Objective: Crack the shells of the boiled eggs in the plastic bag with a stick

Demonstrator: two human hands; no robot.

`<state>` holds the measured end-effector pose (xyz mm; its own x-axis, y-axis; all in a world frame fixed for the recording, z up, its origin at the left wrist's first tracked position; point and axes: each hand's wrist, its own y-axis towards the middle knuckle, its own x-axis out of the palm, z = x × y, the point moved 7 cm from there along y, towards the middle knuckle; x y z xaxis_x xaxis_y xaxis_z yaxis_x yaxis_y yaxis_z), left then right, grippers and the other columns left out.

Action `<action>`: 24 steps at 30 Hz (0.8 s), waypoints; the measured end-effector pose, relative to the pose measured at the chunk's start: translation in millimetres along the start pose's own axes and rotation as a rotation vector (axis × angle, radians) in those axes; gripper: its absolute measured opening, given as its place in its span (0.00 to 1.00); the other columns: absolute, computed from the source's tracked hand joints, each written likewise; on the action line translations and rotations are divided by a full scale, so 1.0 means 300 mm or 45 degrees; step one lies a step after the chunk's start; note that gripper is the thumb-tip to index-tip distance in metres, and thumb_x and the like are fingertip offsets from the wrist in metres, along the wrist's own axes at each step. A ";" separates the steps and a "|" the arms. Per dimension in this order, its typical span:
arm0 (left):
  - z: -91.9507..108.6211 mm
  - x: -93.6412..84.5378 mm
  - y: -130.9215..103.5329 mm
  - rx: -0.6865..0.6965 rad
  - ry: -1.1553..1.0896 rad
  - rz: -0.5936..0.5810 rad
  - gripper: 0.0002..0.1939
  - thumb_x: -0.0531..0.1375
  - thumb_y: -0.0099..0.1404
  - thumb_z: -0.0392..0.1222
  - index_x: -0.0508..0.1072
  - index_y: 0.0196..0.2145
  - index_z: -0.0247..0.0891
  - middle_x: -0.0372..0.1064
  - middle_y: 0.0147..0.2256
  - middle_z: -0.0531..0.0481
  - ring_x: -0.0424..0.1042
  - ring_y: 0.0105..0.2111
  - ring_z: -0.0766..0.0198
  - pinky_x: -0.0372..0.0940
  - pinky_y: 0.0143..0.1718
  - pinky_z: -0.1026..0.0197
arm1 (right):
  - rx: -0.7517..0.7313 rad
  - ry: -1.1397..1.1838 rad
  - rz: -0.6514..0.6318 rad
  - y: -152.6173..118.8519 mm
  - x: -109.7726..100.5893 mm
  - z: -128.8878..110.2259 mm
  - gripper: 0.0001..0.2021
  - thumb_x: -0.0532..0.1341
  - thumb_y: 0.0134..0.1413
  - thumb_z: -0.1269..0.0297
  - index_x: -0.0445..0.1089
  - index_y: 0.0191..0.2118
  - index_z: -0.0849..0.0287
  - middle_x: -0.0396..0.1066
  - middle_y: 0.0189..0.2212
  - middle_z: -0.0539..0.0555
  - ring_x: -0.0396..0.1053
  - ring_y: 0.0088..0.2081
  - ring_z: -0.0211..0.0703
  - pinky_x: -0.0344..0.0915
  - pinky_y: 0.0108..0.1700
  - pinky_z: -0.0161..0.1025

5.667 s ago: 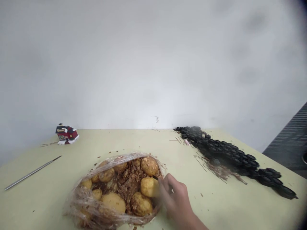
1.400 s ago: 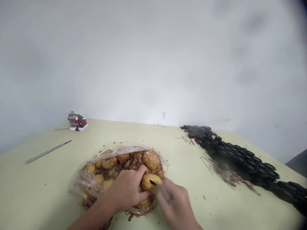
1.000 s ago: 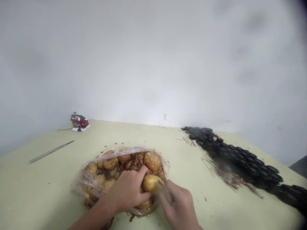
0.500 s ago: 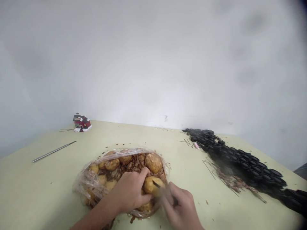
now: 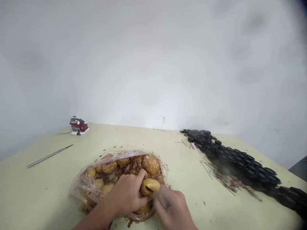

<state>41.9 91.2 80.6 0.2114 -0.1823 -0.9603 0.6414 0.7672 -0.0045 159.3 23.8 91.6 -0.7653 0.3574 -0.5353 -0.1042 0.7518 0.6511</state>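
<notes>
Left hand clamps a potato from its left side, over the open bag near the table's front edge. Right hand is closed on a thin dark blade, tip touching the potato's near face. Potato's long axis runs left-right, between both hands; the right hand comes at it from the lower right.

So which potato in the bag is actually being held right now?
The potato at the bag's near right edge, gripped by the left hand with the right hand against it; the others lie untouched.
</notes>
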 end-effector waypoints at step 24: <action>-0.001 -0.019 -0.006 -0.007 -0.105 -0.005 0.17 0.60 0.58 0.51 0.63 0.43 0.44 0.74 0.33 0.54 0.75 0.34 0.52 0.57 0.31 0.59 | -0.102 -0.181 0.182 0.019 0.000 -0.010 0.14 0.54 0.57 0.65 0.58 0.21 0.56 0.62 0.12 0.44 0.60 0.12 0.31 0.55 0.16 0.25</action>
<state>39.2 91.0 86.2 0.2691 -0.2349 -0.9340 0.6380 0.7700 -0.0098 156.8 26.3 97.1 -0.6795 0.5360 -0.5010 -0.0557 0.6432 0.7637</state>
